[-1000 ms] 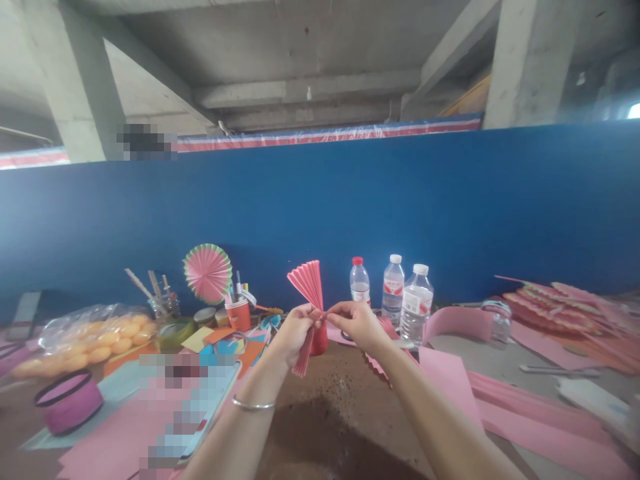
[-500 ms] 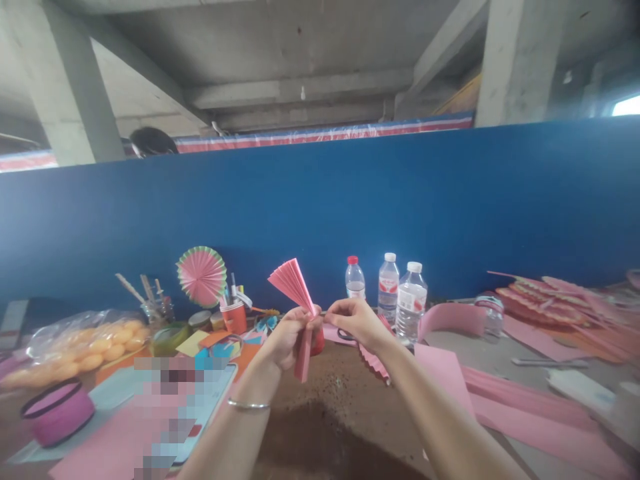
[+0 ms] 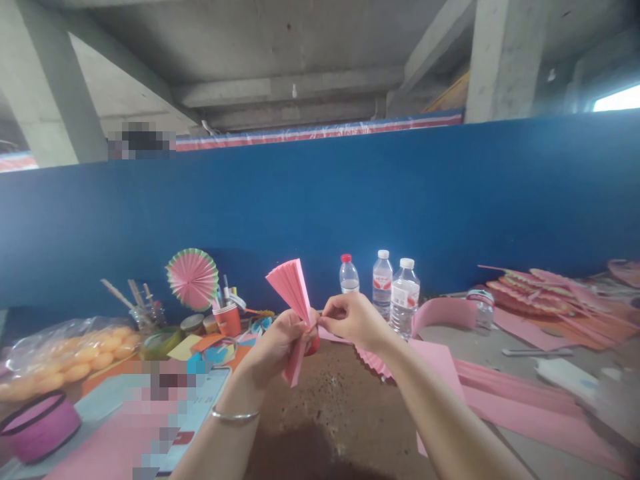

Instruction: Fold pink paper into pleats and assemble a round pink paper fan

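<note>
My left hand point(image 3: 283, 339) grips a pleated pink paper fan point(image 3: 292, 283) around its middle. The upper folds spread out above my fingers, and a narrow folded end sticks out below. Close beside the pinched middle, my right hand point(image 3: 359, 319) has its thumb and fingertips pressed together; whatever lies between them is too small to make out. A small red object point(image 3: 313, 345) shows partly behind my left hand. Under my right forearm lies a piece of pleated pink paper point(image 3: 373, 360), partly hidden.
Behind stand water bottles point(image 3: 405, 297). At left are a round fan point(image 3: 192, 280), an orange cup of pens point(image 3: 229, 320), a bag of orange balls point(image 3: 83, 353) and a purple container point(image 3: 41, 425). Pink paper strips point(image 3: 535, 417) lie right. A blue partition point(image 3: 320, 193) closes the back.
The view has shifted slightly, so the surroundings sit further left. The fan has turned a little more upright in my left hand; my right hand stays pinched beside it.
</note>
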`<state>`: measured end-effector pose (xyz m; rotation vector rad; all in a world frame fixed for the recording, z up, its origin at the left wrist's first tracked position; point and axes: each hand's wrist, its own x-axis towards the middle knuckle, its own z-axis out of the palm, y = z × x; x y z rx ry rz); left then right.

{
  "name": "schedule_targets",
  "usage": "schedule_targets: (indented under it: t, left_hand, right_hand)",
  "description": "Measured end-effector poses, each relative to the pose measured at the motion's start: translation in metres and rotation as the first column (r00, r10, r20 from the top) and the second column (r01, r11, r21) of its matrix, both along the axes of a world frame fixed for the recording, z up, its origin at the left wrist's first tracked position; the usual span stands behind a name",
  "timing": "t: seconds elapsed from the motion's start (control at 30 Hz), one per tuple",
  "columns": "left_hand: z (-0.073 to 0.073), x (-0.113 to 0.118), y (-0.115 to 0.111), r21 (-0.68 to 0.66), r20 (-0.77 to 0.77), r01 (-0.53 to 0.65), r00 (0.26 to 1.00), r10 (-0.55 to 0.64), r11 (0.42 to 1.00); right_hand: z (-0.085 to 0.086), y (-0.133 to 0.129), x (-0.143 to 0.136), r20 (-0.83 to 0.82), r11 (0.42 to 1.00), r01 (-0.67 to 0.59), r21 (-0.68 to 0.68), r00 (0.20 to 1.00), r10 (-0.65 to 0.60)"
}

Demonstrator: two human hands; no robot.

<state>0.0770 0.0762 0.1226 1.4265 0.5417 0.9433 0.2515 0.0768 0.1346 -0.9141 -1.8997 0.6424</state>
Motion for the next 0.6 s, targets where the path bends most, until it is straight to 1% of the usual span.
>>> schedule_targets:
  t: [0.07,0.1,0.13,0.17,0.2,0.23,0.3,0.33,0.37,0.4,0.43,0.47,0.53,0.57,0.6]
  left_hand:
    - [0.004,-0.001,0.000,0.085,-0.143,-0.057,0.987,0.068,0.995]
    - [0.006,-0.002,-0.001,0.144,-0.238,-0.089,0.964,0.121,0.986]
    - [0.009,-0.002,-0.003,0.217,-0.339,-0.109,0.924,0.180,0.970]
    - [0.012,-0.002,-0.005,0.308,-0.436,-0.113,0.866,0.246,0.945]
    - [0.015,-0.002,-0.007,0.416,-0.516,-0.100,0.792,0.325,0.904]
    - [0.018,-0.002,-0.010,0.530,-0.569,-0.065,0.712,0.412,0.846]
    - [0.022,-0.001,-0.015,0.724,-0.594,0.049,0.551,0.586,0.688]
    - [0.023,0.000,-0.016,0.782,-0.583,0.113,0.481,0.655,0.613]
    - [0.022,0.001,-0.016,0.814,-0.569,0.169,0.422,0.706,0.555]
    - [0.021,0.002,-0.016,0.827,-0.561,0.214,0.375,0.738,0.521]
    - [0.019,0.002,-0.015,0.828,-0.560,0.244,0.336,0.758,0.504]
    - [0.017,0.003,-0.013,0.826,-0.561,0.261,0.301,0.771,0.500]
    - [0.011,0.004,-0.010,0.824,-0.563,0.254,0.255,0.786,0.507]
    - [0.009,0.004,-0.009,0.825,-0.562,0.236,0.254,0.787,0.513]
    - [0.006,0.005,-0.007,0.828,-0.560,0.209,0.273,0.783,0.520]
  right_hand:
    - [0.001,0.000,0.001,0.005,1.000,-0.010,-0.004,1.000,0.010]
    - [0.002,0.001,0.002,0.012,1.000,-0.015,-0.004,1.000,0.015]
    - [0.003,0.001,0.004,0.029,1.000,-0.026,-0.006,0.999,0.026]
    - [0.003,0.002,0.005,0.053,0.999,-0.038,-0.012,0.998,0.039]
    - [0.003,0.003,0.007,0.077,0.999,-0.045,-0.026,0.996,0.047]
    - [0.002,0.005,0.008,0.099,0.997,-0.048,-0.054,0.994,0.053]
    - [-0.001,0.008,0.011,0.123,0.987,-0.042,-0.154,0.991,0.062]
    - [-0.003,0.009,0.012,0.122,0.976,-0.032,-0.215,0.991,0.059]
    - [-0.005,0.011,0.012,0.116,0.962,-0.026,-0.273,0.991,0.060]
    - [-0.007,0.012,0.012,0.111,0.946,-0.027,-0.322,0.992,0.066]
    - [-0.008,0.013,0.011,0.108,0.932,-0.028,-0.360,0.992,0.071]
    - [-0.009,0.014,0.010,0.110,0.922,-0.019,-0.386,0.992,0.067]
    - [-0.009,0.013,0.007,0.137,0.918,0.006,-0.398,0.989,0.052]
    - [-0.008,0.011,0.006,0.156,0.922,0.012,-0.386,0.986,0.052]
    - [-0.007,0.009,0.004,0.174,0.931,0.015,-0.366,0.983,0.053]
